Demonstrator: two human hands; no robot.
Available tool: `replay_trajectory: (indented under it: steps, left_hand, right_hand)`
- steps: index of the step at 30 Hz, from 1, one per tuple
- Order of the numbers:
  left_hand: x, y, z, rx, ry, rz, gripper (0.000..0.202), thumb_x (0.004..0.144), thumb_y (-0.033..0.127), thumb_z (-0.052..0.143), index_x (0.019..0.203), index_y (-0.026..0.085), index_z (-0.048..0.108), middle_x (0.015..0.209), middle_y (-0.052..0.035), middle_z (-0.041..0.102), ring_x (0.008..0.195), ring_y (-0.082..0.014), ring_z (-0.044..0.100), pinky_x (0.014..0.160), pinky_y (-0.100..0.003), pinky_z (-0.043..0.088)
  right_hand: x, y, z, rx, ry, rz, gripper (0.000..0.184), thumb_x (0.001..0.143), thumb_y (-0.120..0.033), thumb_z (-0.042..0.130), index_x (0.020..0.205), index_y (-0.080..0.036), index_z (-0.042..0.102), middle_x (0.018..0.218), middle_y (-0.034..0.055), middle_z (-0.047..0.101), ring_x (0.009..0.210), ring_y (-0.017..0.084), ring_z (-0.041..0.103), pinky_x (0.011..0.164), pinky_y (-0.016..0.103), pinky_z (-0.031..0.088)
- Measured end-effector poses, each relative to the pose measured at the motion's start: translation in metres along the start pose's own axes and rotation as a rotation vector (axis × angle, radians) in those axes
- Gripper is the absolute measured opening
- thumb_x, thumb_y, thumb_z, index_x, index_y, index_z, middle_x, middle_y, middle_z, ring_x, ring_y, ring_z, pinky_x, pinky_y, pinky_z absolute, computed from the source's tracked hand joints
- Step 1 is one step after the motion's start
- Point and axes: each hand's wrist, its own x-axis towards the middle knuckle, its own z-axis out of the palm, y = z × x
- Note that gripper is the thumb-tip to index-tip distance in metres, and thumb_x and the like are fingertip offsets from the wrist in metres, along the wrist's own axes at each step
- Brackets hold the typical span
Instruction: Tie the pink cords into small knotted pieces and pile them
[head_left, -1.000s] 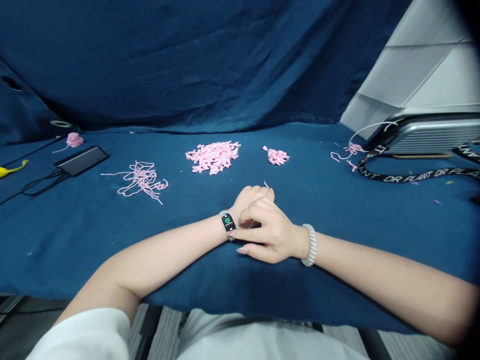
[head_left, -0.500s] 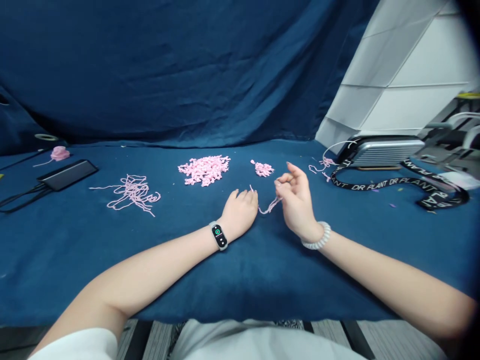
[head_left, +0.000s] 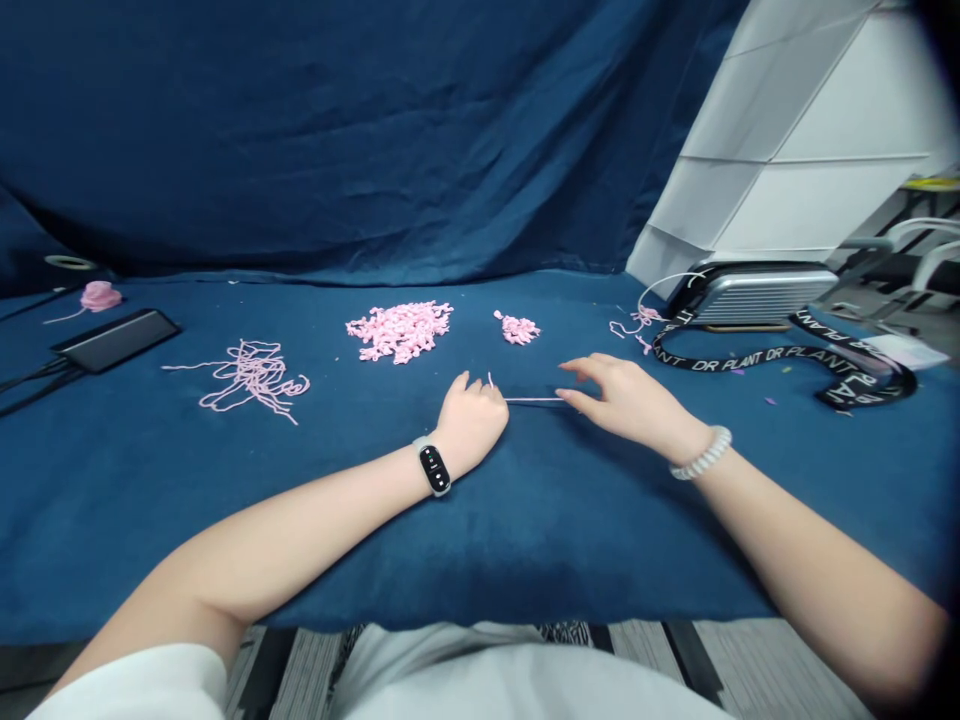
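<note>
A strand of pink yarn (head_left: pixel 532 400) runs straight and taut between my two hands, low over the blue cloth. My left hand (head_left: pixel 471 422) is closed in a fist around one end, and a short tail sticks up above its fingers. At the other end, my right hand (head_left: pixel 634 402) keeps the strand tight near its thumb tip. Its index finger and thumb are apart; the lower fingers are hidden. Beyond the hands lie a large pile of knotted pink yarn pieces (head_left: pixel 401 331) and a smaller pink pile (head_left: pixel 517 329).
Loose pink yarn (head_left: pixel 255 378) lies tangled at left, near a black box with cables (head_left: pixel 116 341) and a pink yarn ball (head_left: pixel 100 295). At right are a silver-black device (head_left: pixel 772 297), a lettered black lanyard (head_left: pixel 750 357) and yarn scraps (head_left: pixel 643 318).
My right hand has moved right and turned palm down, and the slack yarn between the hands has become taut. My left hand has curled into a fist. The view has shifted slightly.
</note>
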Motion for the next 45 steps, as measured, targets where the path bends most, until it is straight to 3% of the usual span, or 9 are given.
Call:
replay_trajectory:
  steps: [5,8,12,15,18,23,36,41,45]
  left_hand:
    - [0.0,0.0,0.001,-0.028,-0.018,0.012,0.022,0.08,-0.002,0.045,0.078,0.006,0.065,0.08,-0.0124,0.07,0.087,-0.0218,0.066,0.095,-0.043,0.039]
    - [0.001,0.0,0.002,-0.041,-0.013,0.016,0.021,0.08,-0.002,0.045,0.077,0.007,0.064,0.077,-0.0123,0.069,0.082,-0.0209,0.066,0.091,-0.043,0.041]
    - [0.003,0.0,-0.001,-0.117,-0.034,0.021,0.022,0.082,0.003,0.044,0.08,0.008,0.065,0.083,-0.0141,0.07,0.082,-0.0217,0.066,0.088,-0.043,0.042]
    - [0.003,0.0,-0.005,-0.163,-0.072,0.037,0.02,0.083,0.008,0.046,0.083,0.009,0.065,0.085,-0.0135,0.07,0.081,-0.0233,0.067,0.088,-0.045,0.042]
    - [0.002,0.001,-0.006,-0.136,-0.051,0.039,0.019,0.082,0.007,0.045,0.084,0.007,0.065,0.081,-0.0139,0.07,0.076,-0.0237,0.067,0.086,-0.044,0.042]
    - [0.0,0.001,0.0,-0.106,0.01,0.049,0.019,0.082,0.004,0.045,0.086,0.007,0.063,0.078,-0.0124,0.069,0.074,-0.0225,0.067,0.082,-0.04,0.043]
    - [0.0,0.0,0.005,-0.103,0.044,0.064,0.019,0.083,0.005,0.044,0.083,0.007,0.063,0.076,-0.012,0.068,0.07,-0.0226,0.067,0.074,-0.038,0.045]
    - [-0.001,0.0,0.001,-0.121,0.013,0.066,0.02,0.083,0.004,0.043,0.084,0.007,0.062,0.077,-0.0123,0.068,0.071,-0.0223,0.067,0.075,-0.037,0.046]
    - [-0.002,-0.006,0.003,-0.315,0.07,0.048,0.029,0.084,0.007,0.041,0.107,0.008,0.06,0.1,-0.0137,0.069,0.091,-0.0226,0.066,0.085,-0.04,0.047]
  right_hand:
    - [-0.001,0.011,-0.004,-0.234,-0.145,-0.093,0.033,0.085,-0.041,0.05,0.102,-0.018,0.066,0.088,0.009,0.069,0.081,0.023,0.064,0.073,0.034,0.048]
    - [-0.001,0.007,-0.003,-0.248,-0.127,-0.157,0.028,0.088,-0.035,0.046,0.088,-0.017,0.069,0.081,0.0091,0.069,0.077,0.022,0.064,0.071,0.034,0.047]
    - [-0.013,-0.038,0.007,-0.015,0.069,-0.328,0.036,0.09,-0.035,0.046,0.118,-0.015,0.057,0.093,0.01,0.069,0.08,0.02,0.062,0.075,0.033,0.047]
    - [-0.026,-0.078,0.022,0.065,0.047,-0.575,0.044,0.09,-0.043,0.045,0.124,-0.016,0.052,0.08,0.0077,0.066,0.072,0.019,0.059,0.07,0.033,0.045]
    - [-0.035,-0.095,0.039,0.049,-0.025,-0.713,0.057,0.088,-0.054,0.041,0.13,-0.016,0.048,0.077,0.0072,0.064,0.069,0.019,0.056,0.067,0.033,0.042]
    - [-0.037,-0.088,0.053,0.034,-0.084,-0.765,0.063,0.087,-0.058,0.038,0.137,-0.02,0.041,0.083,0.0082,0.063,0.074,0.02,0.054,0.069,0.033,0.042]
    - [-0.036,-0.089,0.052,0.042,-0.103,-0.768,0.061,0.088,-0.056,0.039,0.137,-0.021,0.041,0.09,0.0093,0.063,0.078,0.02,0.053,0.071,0.034,0.041]
    - [-0.036,-0.089,0.053,0.032,-0.072,-0.774,0.06,0.089,-0.055,0.038,0.136,-0.019,0.042,0.083,0.008,0.062,0.072,0.019,0.052,0.067,0.032,0.04]
    - [-0.035,-0.087,0.051,0.047,-0.053,-0.759,0.059,0.089,-0.054,0.04,0.134,-0.017,0.043,0.08,0.0069,0.061,0.071,0.018,0.052,0.066,0.032,0.042]
